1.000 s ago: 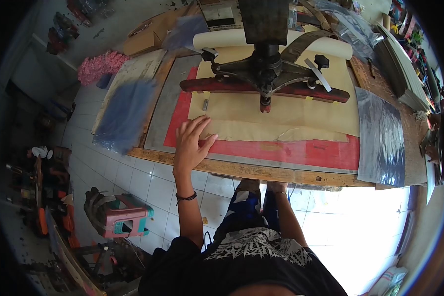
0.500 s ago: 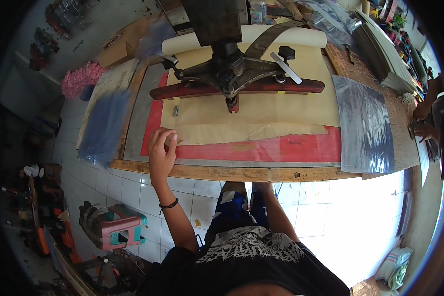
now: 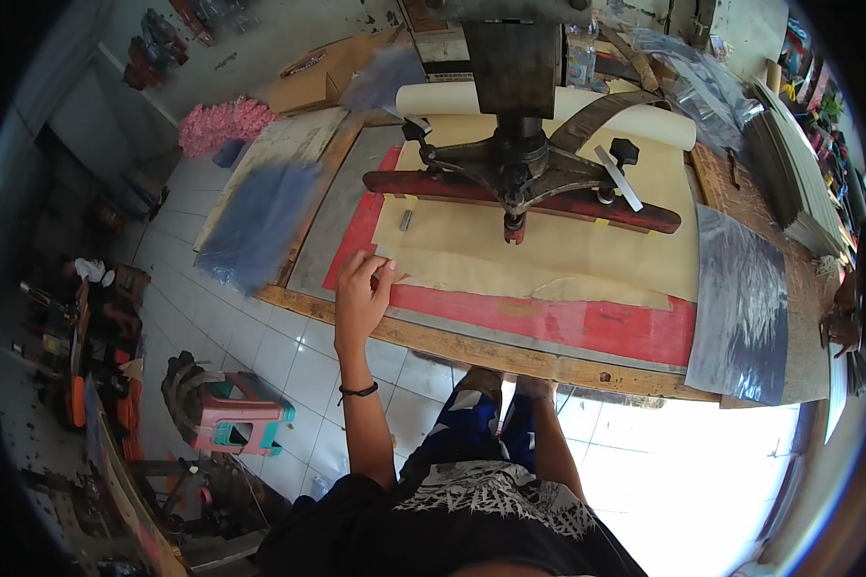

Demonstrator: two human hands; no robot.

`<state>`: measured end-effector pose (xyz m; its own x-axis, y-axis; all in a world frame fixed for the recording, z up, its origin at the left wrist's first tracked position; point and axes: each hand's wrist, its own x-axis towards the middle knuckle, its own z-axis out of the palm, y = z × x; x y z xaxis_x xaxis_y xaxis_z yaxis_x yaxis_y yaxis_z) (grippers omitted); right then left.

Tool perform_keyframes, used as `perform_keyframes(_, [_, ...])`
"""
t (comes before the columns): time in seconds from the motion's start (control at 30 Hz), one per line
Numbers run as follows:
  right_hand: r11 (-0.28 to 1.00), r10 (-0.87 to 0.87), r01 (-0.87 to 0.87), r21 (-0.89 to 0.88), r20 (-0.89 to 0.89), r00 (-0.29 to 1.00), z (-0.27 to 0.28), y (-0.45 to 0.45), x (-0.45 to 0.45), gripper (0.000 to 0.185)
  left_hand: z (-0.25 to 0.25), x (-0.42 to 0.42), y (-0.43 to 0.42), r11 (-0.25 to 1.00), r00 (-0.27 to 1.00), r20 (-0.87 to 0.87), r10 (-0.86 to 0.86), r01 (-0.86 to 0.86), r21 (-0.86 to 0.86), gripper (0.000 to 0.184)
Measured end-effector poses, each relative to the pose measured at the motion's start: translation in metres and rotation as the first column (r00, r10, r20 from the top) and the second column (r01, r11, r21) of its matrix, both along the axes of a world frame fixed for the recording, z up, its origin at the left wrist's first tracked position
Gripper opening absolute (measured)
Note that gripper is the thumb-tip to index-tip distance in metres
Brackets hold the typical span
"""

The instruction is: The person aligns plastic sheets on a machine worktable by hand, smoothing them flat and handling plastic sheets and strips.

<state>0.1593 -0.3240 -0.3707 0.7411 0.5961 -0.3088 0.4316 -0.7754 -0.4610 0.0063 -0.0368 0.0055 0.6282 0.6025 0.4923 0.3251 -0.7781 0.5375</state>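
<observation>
My left hand [image 3: 363, 291] is over the left front part of the table, its fingertips pinched together at the corner of a tan sheet [image 3: 471, 255]. What sits between the fingertips is too small to tell. The tan sheet lies over a red sheet [image 3: 587, 325]. A small metal piece [image 3: 407, 220] rests on the tan sheet beyond my fingers. Above the sheets is a dark press head with a long red bar [image 3: 433, 186]. My right hand [image 3: 537, 388] hangs below the table's front edge near my leg, its fingers mostly hidden.
Blue plastic sheets [image 3: 260, 221] lie at the left, a shiny dark sheet [image 3: 738, 303] at the right. A stack of boards [image 3: 801, 178] stands behind it. A pink and green stool [image 3: 243, 413] is on the floor. Another person's hand [image 3: 842, 329] shows at the far right.
A second ago my left hand lay spread on the sheet; its fingers have since drawn together, and it is nearer the sheet's front corner. The view has shifted.
</observation>
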Motion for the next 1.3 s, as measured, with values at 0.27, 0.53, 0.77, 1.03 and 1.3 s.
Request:
perform_keyframes(0.27, [1.0,-0.001,0.001,-0.009,0.008,1.0,-0.002,-0.001,-0.003,0.068,0.006,0.002,-0.003,1.0,0.998,-0.049,0.025,-0.025,0.009,0.025])
perform_keyframes(0.53, [1.0,-0.025,0.024,0.016,0.056,0.998,-0.002,0.002,-0.001,0.066,0.003,0.003,0.0,1.0,0.999,-0.043,0.027,-0.027,-0.003,0.027])
perform_keyframes(0.77, [0.993,-0.073,0.06,0.104,0.127,0.989,0.003,0.019,0.007,0.064,0.004,0.003,0.002,1.0,0.999,-0.042,0.015,-0.016,-0.016,0.028])
perform_keyframes(1.03, [0.999,-0.032,0.029,0.029,0.106,0.994,-0.001,0.008,-0.002,0.062,0.007,0.006,-0.001,1.0,0.999,-0.042,0.016,-0.017,-0.02,0.027])
perform_keyframes(1.3, [1.0,0.002,-0.001,-0.004,0.098,0.995,-0.005,-0.013,0.005,0.06,0.0,0.006,-0.001,1.0,1.0,-0.006,0.014,-0.014,0.025,0.026])
